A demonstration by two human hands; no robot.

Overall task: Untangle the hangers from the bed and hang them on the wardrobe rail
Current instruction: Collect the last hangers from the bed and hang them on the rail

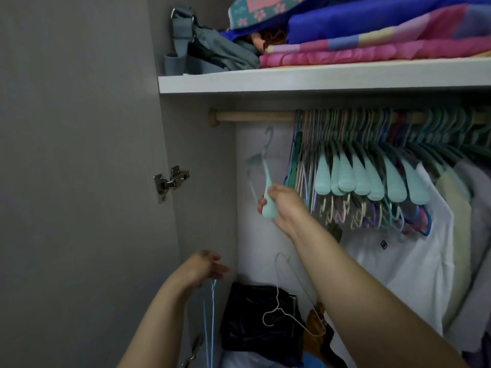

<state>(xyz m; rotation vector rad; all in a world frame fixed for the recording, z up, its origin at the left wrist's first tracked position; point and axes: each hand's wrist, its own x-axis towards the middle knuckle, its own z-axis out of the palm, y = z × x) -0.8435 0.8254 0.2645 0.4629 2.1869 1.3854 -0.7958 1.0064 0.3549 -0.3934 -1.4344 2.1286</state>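
My right hand [281,205] grips the thick end of a mint-green plastic hanger [267,181], raised below the bare left stretch of the wooden wardrobe rail [255,116]; its hook is blurred and sits under the rail. Lower down, my left hand [206,266] holds thin blue wire hangers [210,322] that dangle beneath it. A white wire hanger [289,306] hangs off my right forearm. Several mint hangers [372,179] and thin coloured ones crowd the rail to the right.
The open grey wardrobe door [79,181] with its metal hinge [170,180] is on the left. A white shelf [318,78] above the rail carries folded bedding and a grey bag. White shirts [411,261] hang at right; dark folded clothes [260,322] lie on the wardrobe floor.
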